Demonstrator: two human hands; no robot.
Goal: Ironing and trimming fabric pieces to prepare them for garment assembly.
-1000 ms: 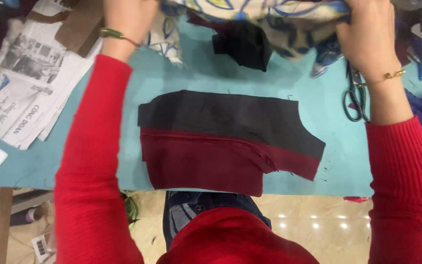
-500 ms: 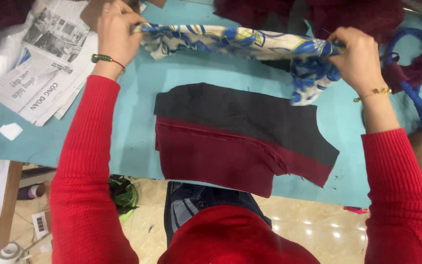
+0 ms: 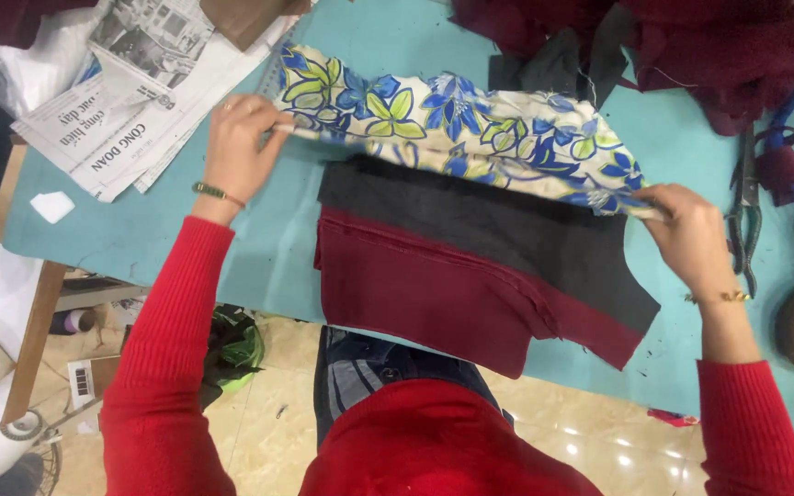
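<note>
L hand (image 3: 243,147) & R hand (image 3: 686,234) each pinch shut on an end of the blue-and-yellow floral cream cloth (image 3: 452,129), stretched across mid teal table (image 3: 140,243) just above the stacked black felt panel (image 3: 507,230) & maroon fabric panel (image 3: 415,294) near the front edge; steel scissors (image 3: 744,207) lie twd the right edge.

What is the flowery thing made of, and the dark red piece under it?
The flowery piece looks like thin woven cloth with a smooth printed face; it folds softly where the left hand and right hand pinch its edge. The dark red piece looks like thicker, matte, slightly fuzzy fabric, perhaps wool or felt; it lies flat with cut edges.
</note>
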